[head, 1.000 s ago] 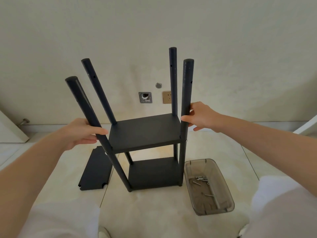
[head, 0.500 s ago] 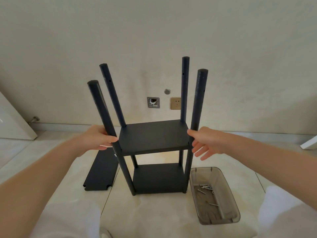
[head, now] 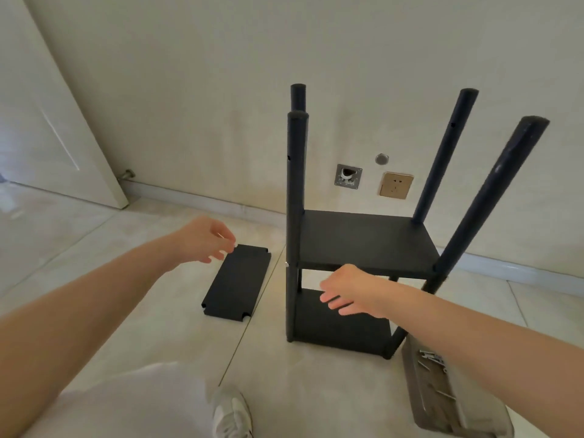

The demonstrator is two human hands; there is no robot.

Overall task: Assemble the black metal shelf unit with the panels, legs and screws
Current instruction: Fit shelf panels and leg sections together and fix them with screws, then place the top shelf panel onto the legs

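Both hands have let go of the black metal shelf frame [head: 363, 248]; left hand [head: 202, 240] and right hand [head: 350, 292], fingers apart, reach toward the loose flat black panel [head: 237, 282] lying left.

A matte black shelf unit [head: 363, 241] and loose black panel [head: 237, 281] on glossy cream floor tiles [head: 158, 311]. Beside the unit, a smoky translucent tray [head: 448, 403] of silver screws [head: 431, 358]; behind it, a gold wall socket [head: 396, 184].

1. Left hand [head: 202, 240] let go of the shelf unit's [head: 363, 241] front-left leg [head: 295, 216], now hovers with fingers loosely spread above the loose panel [head: 237, 281] on the floor.
2. Right hand [head: 347, 292] off the front-right leg [head: 486, 197], now reaching leftward in front of the unit (fingers extended, holding nothing).
3. Camera swung left.
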